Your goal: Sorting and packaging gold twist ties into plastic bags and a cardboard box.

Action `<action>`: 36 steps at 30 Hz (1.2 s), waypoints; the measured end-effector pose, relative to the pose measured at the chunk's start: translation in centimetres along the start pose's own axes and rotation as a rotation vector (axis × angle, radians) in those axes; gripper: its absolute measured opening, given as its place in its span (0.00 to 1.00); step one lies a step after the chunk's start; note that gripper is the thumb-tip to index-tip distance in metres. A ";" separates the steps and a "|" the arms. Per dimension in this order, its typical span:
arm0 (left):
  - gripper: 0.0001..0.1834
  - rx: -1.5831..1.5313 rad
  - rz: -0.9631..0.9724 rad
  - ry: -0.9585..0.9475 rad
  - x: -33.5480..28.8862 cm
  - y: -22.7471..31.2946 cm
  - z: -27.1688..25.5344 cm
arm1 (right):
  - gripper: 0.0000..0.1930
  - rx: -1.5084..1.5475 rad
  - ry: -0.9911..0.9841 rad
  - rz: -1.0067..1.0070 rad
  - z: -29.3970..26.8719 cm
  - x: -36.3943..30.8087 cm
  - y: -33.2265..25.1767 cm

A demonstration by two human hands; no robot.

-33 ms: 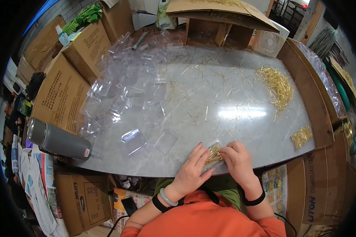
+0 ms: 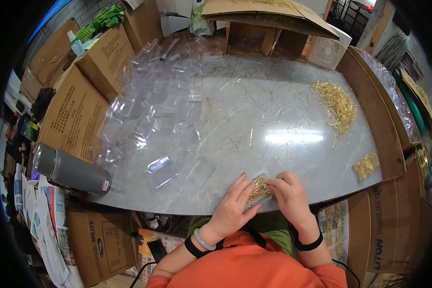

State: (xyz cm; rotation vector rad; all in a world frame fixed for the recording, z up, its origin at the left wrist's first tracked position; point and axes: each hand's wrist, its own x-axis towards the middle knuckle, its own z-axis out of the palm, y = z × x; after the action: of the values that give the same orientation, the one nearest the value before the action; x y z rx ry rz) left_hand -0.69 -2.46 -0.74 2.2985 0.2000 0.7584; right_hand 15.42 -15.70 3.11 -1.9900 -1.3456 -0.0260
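Note:
At the table's near edge, a small clear plastic box [image 2: 248, 206] lies between my hands, filled with thin gold wire hooks [image 2: 259, 188]. My left hand [image 2: 233, 201] grips the box along its left side, fingers pointing away and thumb at the near end. From the right, my right hand [image 2: 289, 196] is closed, its bent fingertips pinching at the hooks by the box's right edge. Those fingertips partly cover the hooks. A similar packed bundle of gold hooks [image 2: 366, 166] lies at the table's right edge.
Empty clear plastic boxes [image 2: 151, 122] cover the table's left half. A loose heap of gold hooks [image 2: 338, 105] lies at the right, with stray ones across the middle. A grey bottle [image 2: 77, 170] lies tilted at the left edge. Cardboard boxes [image 2: 74, 115] and a white fan [image 2: 325, 52] border the table.

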 end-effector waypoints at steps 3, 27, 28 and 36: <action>0.34 -0.037 -0.016 0.025 -0.1 -0.1 -0.2 | 0.11 0.025 0.088 -0.003 0.3 -0.5 -1.0; 0.51 -0.442 -0.128 -0.039 -0.6 -1.4 -1.6 | 0.29 -0.232 -0.182 -0.196 1.7 -1.5 -2.5; 0.51 -0.541 -0.139 -0.025 -0.6 -1.7 -1.5 | 0.30 -0.229 -0.188 -0.197 2.3 -1.7 -2.2; 0.34 -0.361 -0.174 0.083 -1.5 -1.5 -1.5 | 0.30 -0.247 -0.124 -0.152 4.9 -2.3 -3.3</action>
State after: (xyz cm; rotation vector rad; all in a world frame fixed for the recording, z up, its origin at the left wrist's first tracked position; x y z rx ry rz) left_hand -2.66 -1.05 -1.56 1.8850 0.2730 0.7342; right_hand 9.93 -14.08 0.43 -2.1150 -1.6389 -0.1487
